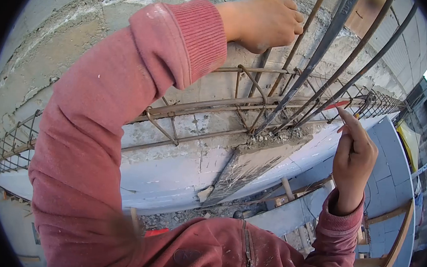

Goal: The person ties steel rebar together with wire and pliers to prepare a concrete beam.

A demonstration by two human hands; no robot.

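Observation:
My left hand (264, 24), at the top, is closed around an upright steel rebar (261, 69), which shows above and below the fist. Several more upright rebars (319, 61) lean beside it, rising out of a horizontal rebar cage (201, 102). On the right is my right hand (355, 154), its lower fingers curled and its index finger reaching toward the cage. The index fingertip is at a narrow red piece (337, 105) among the bars. What the curled fingers hold, if anything, is hidden. Thin wire shows near the upright bars.
A rough block wall (73, 67) runs behind the cage. Below the cage is a pale wall face (170, 175) with a broken concrete column (251, 164) and rubble around the bar bases. Grey panels (396, 173) and a curved wooden board (392, 248) stand at right.

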